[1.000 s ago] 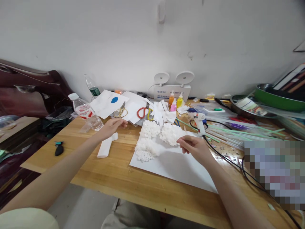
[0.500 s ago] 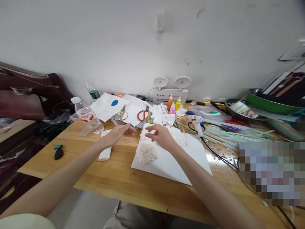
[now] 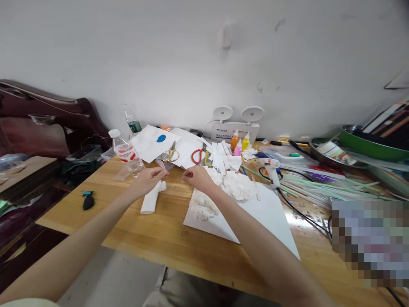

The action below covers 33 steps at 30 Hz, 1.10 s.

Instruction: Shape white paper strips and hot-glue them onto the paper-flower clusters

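My left hand (image 3: 147, 181) is over the far end of a white paper roll (image 3: 149, 202), its fingers bent together. My right hand (image 3: 198, 178) hovers just left of the white ruffled paper pieces, thumb and fingertips pinched. Anything between either set of fingertips is too small to make out. Below my right wrist, one ruffled piece (image 3: 203, 209) lies on a white sheet (image 3: 268, 217), partly covered by my forearm. Another ruffled piece (image 3: 239, 186) sits behind it, beside a flat wooden stick (image 3: 256, 187).
Behind lie gold-handled scissors (image 3: 172, 154), red-handled scissors (image 3: 197, 157) and paper scraps (image 3: 219, 155). A water bottle (image 3: 127, 153) stands left and a white glue gun (image 3: 271, 171) right, its cable crossing the table. Small paint bottles (image 3: 238, 148) stand near the wall.
Both hands have moved left across the table, my right hand away from above the ruffled pieces. Their fingers have drawn closer together. The camera view has shifted slightly left.
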{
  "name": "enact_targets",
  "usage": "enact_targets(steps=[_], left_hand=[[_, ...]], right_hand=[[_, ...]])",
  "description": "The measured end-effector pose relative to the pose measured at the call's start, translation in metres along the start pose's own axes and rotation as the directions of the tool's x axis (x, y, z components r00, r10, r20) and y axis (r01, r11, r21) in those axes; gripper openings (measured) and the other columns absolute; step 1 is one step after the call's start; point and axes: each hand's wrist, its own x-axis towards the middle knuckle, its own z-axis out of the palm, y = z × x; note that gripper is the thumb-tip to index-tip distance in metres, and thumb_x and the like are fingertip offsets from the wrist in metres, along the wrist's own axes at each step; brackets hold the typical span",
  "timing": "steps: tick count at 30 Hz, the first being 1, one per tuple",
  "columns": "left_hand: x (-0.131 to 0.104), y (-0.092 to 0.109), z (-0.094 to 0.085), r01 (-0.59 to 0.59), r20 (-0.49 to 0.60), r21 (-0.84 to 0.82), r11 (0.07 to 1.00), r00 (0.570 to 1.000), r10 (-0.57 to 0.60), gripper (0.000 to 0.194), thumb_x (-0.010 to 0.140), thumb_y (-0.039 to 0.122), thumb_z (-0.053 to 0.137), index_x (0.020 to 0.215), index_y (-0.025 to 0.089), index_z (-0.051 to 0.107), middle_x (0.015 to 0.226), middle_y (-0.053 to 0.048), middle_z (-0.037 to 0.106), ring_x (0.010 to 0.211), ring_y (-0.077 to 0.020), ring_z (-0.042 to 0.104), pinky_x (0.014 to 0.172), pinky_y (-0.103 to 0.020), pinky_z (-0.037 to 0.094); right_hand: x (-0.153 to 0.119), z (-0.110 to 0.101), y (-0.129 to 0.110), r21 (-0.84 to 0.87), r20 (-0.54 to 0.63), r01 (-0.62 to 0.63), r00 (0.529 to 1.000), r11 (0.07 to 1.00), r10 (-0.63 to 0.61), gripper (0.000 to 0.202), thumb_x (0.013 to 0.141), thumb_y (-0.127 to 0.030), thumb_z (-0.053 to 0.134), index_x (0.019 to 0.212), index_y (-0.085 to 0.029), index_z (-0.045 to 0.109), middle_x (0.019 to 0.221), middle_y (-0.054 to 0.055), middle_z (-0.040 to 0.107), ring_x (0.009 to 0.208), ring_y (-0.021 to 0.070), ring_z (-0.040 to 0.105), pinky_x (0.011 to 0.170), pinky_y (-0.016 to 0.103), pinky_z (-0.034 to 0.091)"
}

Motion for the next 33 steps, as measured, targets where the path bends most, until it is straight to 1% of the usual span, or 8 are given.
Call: enact_targets(steps=[6,11,15,19,24,26,29,33], left_hand=[[-0.007,-0.008,-0.007,0.037,-0.032,0.059,0.998,0.999,-0.035,0.038,0.081,0.046,0.039,0.083,0.017,0.064,0.085,-0.004,0.068,0.082,-0.0194,0.059,0.071,-0.028,0.044],[-0.013,-0.007,-0.001,0.047,-0.027,0.062,0.997,0.999,-0.046,0.035,0.081,0.043,0.040,0.081,0.018,0.064,0.084,-0.003,0.068,0.079,-0.0184,0.060,0.069,-0.026,0.043],[-0.011,-0.005,0.010,0.010,-0.016,0.057,0.998,1.000,-0.009,0.035,0.081,0.043,0.039,0.083,0.018,0.064,0.086,-0.002,0.068,0.079,-0.0181,0.059,0.068,-0.026,0.043],[-0.007,0.004,0.023,-0.043,-0.008,0.046,0.998,0.999,0.043,0.030,0.080,0.040,0.042,0.085,0.018,0.063,0.089,-0.003,0.066,0.081,-0.0179,0.058,0.070,-0.027,0.043],[-0.006,0.021,0.046,-0.173,0.016,0.013,0.985,0.985,0.172,0.023,0.077,0.034,0.048,0.083,0.018,0.064,0.083,-0.004,0.063,0.075,-0.0159,0.056,0.069,-0.027,0.043],[-0.003,0.029,0.057,-0.220,0.049,0.008,0.976,0.975,0.219,0.022,0.077,0.033,0.048,0.082,0.018,0.065,0.080,-0.004,0.061,0.073,-0.0156,0.055,0.067,-0.026,0.043],[0.004,0.041,0.073,-0.257,0.091,0.039,0.966,0.963,0.253,0.022,0.077,0.031,0.049,0.081,0.019,0.067,0.077,-0.004,0.059,0.071,-0.0159,0.054,0.065,-0.027,0.041],[0.016,0.060,0.091,-0.269,0.136,0.111,0.957,0.958,0.254,0.025,0.078,0.030,0.046,0.079,0.019,0.068,0.078,-0.006,0.061,0.072,-0.0167,0.054,0.062,-0.027,0.040]], right_hand=[[0.013,0.000,0.000,-0.177,-0.008,0.006,1.000,0.984,-0.007,0.025,0.076,-0.039,0.056,0.071,-0.017,0.069,0.073,0.008,0.067,0.072,0.0195,0.059,0.063,0.028,0.041],[0.016,-0.011,0.003,-0.200,0.077,0.165,0.985,0.966,-0.153,0.010,0.070,-0.022,0.064,0.078,-0.022,0.071,0.085,0.004,0.068,0.085,0.0185,0.058,0.074,0.027,0.039],[0.015,-0.018,0.004,-0.206,0.061,0.174,0.984,0.963,-0.164,0.018,0.072,-0.031,0.062,0.070,-0.016,0.071,0.076,0.008,0.066,0.081,0.0210,0.058,0.074,0.031,0.039],[0.008,-0.028,0.007,-0.162,0.028,0.192,0.981,0.968,-0.190,0.009,0.072,-0.022,0.062,0.077,-0.021,0.070,0.092,0.002,0.064,0.082,0.0141,0.057,0.073,0.024,0.039],[-0.016,-0.056,0.019,-0.148,-0.098,0.052,0.993,0.988,-0.067,0.032,0.077,-0.040,0.054,0.059,-0.016,0.065,0.062,0.004,0.062,0.059,0.0133,0.053,0.057,0.025,0.038],[-0.032,-0.068,0.025,-0.092,-0.179,0.017,0.983,0.996,-0.033,0.035,0.078,-0.042,0.051,0.056,-0.016,0.061,0.060,0.003,0.061,0.057,0.0126,0.052,0.057,0.025,0.037],[-0.060,-0.084,0.034,0.025,-0.357,0.039,0.934,0.999,-0.027,0.024,0.076,-0.039,0.054,0.067,-0.017,0.060,0.071,0.003,0.062,0.063,0.0130,0.052,0.059,0.024,0.039],[-0.098,-0.098,0.045,0.101,-0.490,0.075,0.871,0.992,-0.016,0.016,0.078,-0.033,0.053,0.073,-0.019,0.058,0.072,0.003,0.059,0.066,0.0138,0.051,0.064,0.026,0.040]])
